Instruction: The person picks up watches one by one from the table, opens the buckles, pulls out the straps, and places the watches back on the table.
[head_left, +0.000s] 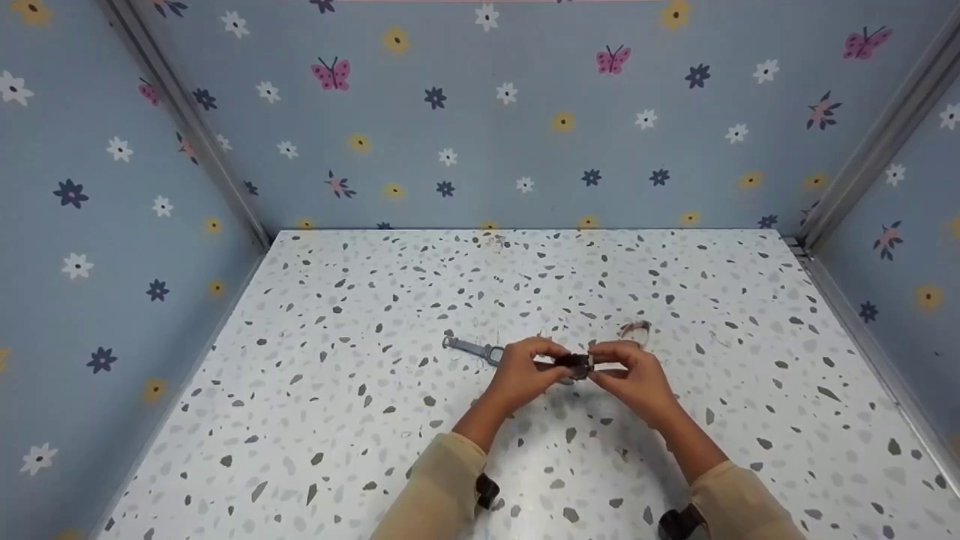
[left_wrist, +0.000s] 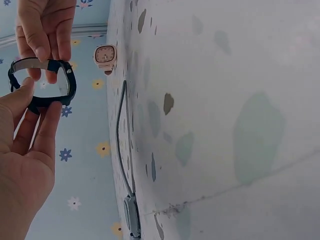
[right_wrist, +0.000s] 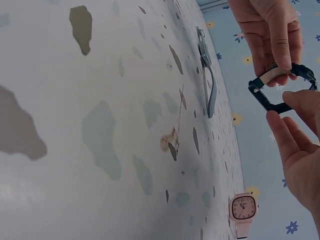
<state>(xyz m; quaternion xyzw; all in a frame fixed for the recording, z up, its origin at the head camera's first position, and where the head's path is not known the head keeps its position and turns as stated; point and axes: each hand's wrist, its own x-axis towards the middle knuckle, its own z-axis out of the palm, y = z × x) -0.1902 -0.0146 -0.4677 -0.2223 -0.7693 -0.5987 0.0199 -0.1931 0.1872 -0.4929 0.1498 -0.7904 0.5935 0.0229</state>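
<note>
A dark wristwatch is held up in front of the person, its strap bent round into a loop. My left hand pinches it from the left between thumb and fingers. From the other side my right hand pinches it too, fingertips close to those of the left. In the left wrist view the watch is seen edge-on, and a light inner side of the strap shows. The right wrist view has the same watch with a small button on its case. Its dial face is hidden.
A grey-blue watch lies on the speckled white table, left of the hands. Beyond the right hand lies a pink watch with a squarish face. Flower-patterned panels enclose the table at the back and sides.
</note>
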